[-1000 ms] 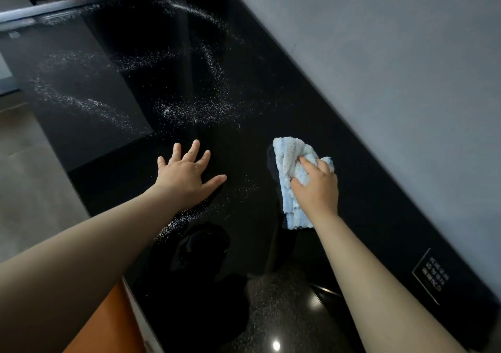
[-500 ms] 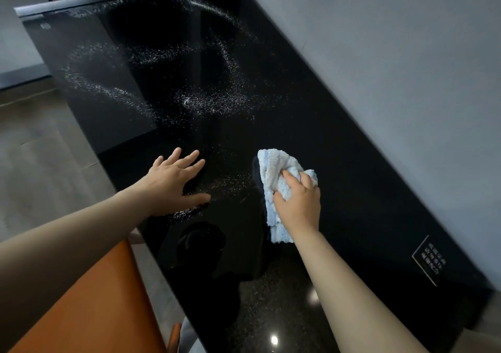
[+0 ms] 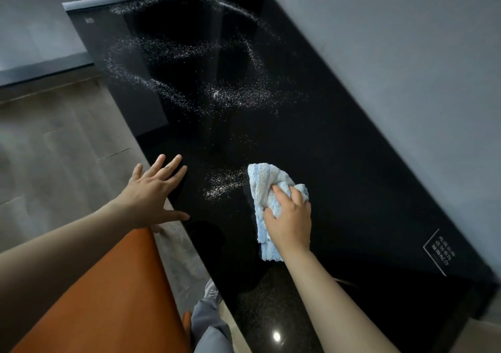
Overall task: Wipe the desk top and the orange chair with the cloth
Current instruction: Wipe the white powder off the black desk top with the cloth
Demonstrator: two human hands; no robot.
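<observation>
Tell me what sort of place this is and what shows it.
Probably a home or office room, at a desk against a wall. Signs: a glossy black desk top set along a plain grey wall, an orange chair pulled up to it, and wood-look flooring.

Grey room, wood-look floor

A plain grey wall (image 3: 406, 54) runs along the far side; pale plank floor (image 3: 54, 146) lies left, meeting a dark baseboard (image 3: 46, 70).
</observation>
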